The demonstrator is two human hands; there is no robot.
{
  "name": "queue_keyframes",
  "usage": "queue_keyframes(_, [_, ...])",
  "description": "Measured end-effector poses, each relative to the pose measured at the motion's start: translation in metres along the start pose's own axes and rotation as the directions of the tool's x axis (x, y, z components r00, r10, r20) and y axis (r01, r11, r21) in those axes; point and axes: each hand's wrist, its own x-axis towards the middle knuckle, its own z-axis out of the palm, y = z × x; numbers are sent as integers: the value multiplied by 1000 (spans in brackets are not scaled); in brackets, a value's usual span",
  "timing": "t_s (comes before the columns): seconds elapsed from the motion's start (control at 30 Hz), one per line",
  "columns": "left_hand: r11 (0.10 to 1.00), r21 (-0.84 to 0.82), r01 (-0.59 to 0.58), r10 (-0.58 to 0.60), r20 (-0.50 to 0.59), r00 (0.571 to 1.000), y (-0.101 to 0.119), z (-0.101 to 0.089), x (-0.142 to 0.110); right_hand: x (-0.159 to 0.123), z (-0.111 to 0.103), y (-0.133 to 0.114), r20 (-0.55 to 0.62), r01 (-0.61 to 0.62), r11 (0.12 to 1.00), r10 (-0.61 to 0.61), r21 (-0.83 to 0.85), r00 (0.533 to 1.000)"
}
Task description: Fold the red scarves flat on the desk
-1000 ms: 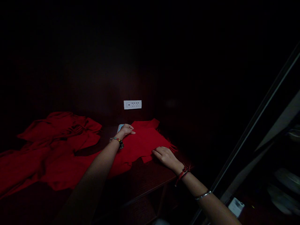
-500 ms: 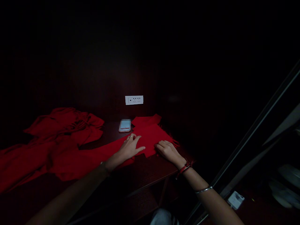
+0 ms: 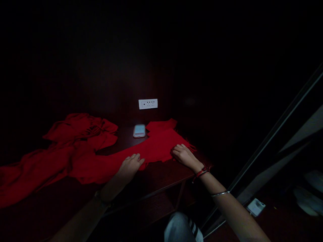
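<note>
A red scarf (image 3: 151, 144) with a fringed right end lies spread along the dark wooden tabletop (image 3: 158, 174), its left part loose and wrinkled. My left hand (image 3: 130, 168), a ring on one finger, rests at the scarf's near edge, left of its flat part; the fingers are bent together with the thumb close by, closed on the cloth. Near the fringed end, my right hand (image 3: 183, 155) has its fingers curled down on the scarf's near right corner. The fingertips of this hand are partly hidden.
A bunched red cloth (image 3: 80, 129) with fringes lies at the back left. A phone (image 3: 139, 131) with a lit screen sits behind the scarf, below a white wall socket (image 3: 148, 104). My knee (image 3: 180, 227) shows under the table edge. A small white box (image 3: 256, 206) is at lower right.
My left hand has come from beside the phone back toward me and left, uncovering the phone; its fingers have drawn together. The scarf's near edge is straighter. My right hand stays near the corner.
</note>
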Motion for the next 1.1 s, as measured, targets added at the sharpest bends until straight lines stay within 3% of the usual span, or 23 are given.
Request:
queue_keyframes(0.13, [964,-209,-166,167,-10,986,2,-1,0,0,-1,0,-9,37,998,-37,56,999])
queue_keyframes(0.2, [953,-248,-175,165,-59,984,12,-4,7,0,0,0,-11,41,996,-40,81,999])
queue_keyframes(0.3, [977,-145,-158,140,-129,982,32,-5,24,-1,0,0,-8,25,994,-24,107,1000])
queue_keyframes(0.37, [982,-49,-181,175,-111,978,41,-1,35,-1,-1,-1,-6,7,993,-7,117,1000])
queue_keyframes(0.5, [972,42,-232,235,-109,966,41,9,45,-2,-2,-1,3,-9,994,9,107,1000])
queue_keyframes(0.9, [961,1,-278,273,-182,945,39,11,42,-4,5,2,-67,-30,999,33,32,997])
queue_keyframes(1.1, [934,-53,-354,342,-161,926,35,18,44,-5,4,1,2,-32,997,31,68,1000])
